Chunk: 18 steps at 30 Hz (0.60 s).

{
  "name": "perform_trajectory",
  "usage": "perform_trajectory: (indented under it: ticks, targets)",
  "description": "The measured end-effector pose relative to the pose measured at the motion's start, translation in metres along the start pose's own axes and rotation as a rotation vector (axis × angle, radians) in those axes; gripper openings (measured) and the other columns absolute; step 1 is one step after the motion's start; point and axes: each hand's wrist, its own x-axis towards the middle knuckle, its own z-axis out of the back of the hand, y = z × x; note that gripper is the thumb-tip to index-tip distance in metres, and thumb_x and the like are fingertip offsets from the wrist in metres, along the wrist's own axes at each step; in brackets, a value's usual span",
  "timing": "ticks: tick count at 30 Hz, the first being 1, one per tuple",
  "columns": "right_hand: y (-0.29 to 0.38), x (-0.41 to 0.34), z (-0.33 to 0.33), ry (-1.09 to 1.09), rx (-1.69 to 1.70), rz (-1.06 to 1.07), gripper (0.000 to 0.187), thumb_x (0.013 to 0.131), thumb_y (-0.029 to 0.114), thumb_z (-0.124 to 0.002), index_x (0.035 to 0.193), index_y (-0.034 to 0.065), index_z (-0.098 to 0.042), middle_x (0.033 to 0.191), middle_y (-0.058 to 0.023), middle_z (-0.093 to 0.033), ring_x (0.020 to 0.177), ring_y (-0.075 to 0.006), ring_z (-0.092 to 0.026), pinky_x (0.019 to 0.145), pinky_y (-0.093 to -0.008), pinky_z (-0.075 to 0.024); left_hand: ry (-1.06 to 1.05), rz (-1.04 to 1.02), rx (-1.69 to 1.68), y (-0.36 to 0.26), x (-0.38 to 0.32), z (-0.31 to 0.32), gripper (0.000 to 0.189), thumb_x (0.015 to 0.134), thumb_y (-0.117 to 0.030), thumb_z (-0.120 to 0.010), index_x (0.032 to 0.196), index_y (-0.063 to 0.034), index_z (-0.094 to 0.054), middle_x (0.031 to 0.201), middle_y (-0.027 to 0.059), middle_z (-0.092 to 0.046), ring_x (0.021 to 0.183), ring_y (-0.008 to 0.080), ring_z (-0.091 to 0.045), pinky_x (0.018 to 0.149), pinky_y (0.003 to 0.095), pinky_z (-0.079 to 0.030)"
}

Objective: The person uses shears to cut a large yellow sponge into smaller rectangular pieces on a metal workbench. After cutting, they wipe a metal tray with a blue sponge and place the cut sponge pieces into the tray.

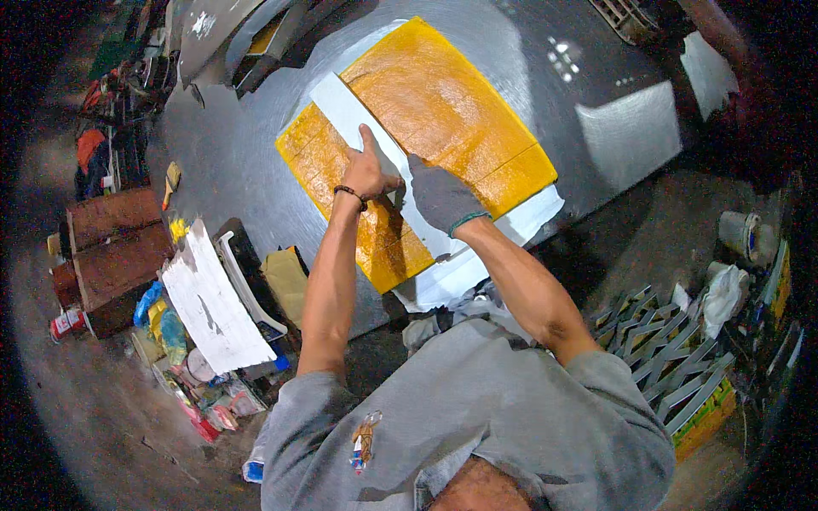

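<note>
A yellow sheet or panel (pixel 457 102) with a glossy, wet-looking surface lies at an angle on a grey metal worktable (pixel 211 137). Diagonally across it runs a flat pale strip (pixel 339 105). My left hand (pixel 367 169), bare with a dark beaded bracelet at the wrist, rests on this strip, its index finger pointing along it and the thumb spread to the right. On the strip's right edge lies my right hand (pixel 442 191) in a grey knit glove with a green cuff. Its fingers are bent under, and anything inside them is hidden. Pale sheet material (pixel 530 214) shows beneath the yellow one.
A paintbrush (pixel 171 182) lies at the table's left edge. Left of me are a white paint-covered board (pixel 214 300), a brown box (pixel 118 249) and cluttered rags and containers (pixel 211 389). Crossed metal strips (pixel 664 345) are stacked at right. A curved panel (pixel 220 38) stands at the far left.
</note>
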Motion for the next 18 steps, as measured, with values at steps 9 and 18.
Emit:
perform_trajectory:
  ticks: [9,18]
  targets:
    - [-0.02,-0.059,-0.008,-0.016,0.036,-0.029,0.041,0.096,0.013,-0.049,0.132,-0.0041,-0.043,0.09,-0.0311,-0.066,0.084,-0.0473,-0.066,0.073,-0.0569,-0.0511,0.003,-0.018,0.067,-0.003,0.001,0.003,0.151,0.06,-0.034,-0.096,0.154,0.0006,0.016,0.133,0.0589,-0.025,0.118,0.057,-0.054,0.104,0.044,-0.048]
    - [-0.029,-0.11,-0.013,-0.045,0.013,0.022,0.048,0.096,0.012,-0.048,0.139,-0.0066,-0.038,0.099,-0.0318,-0.065,0.094,-0.0453,-0.065,0.078,-0.0544,-0.0508,-0.071,-0.001,0.146,0.002,0.002,0.001,0.145,0.06,-0.032,-0.095,0.155,0.0026,0.01,0.126,0.047,-0.046,0.116,0.0504,-0.059,0.099,0.0441,-0.051]
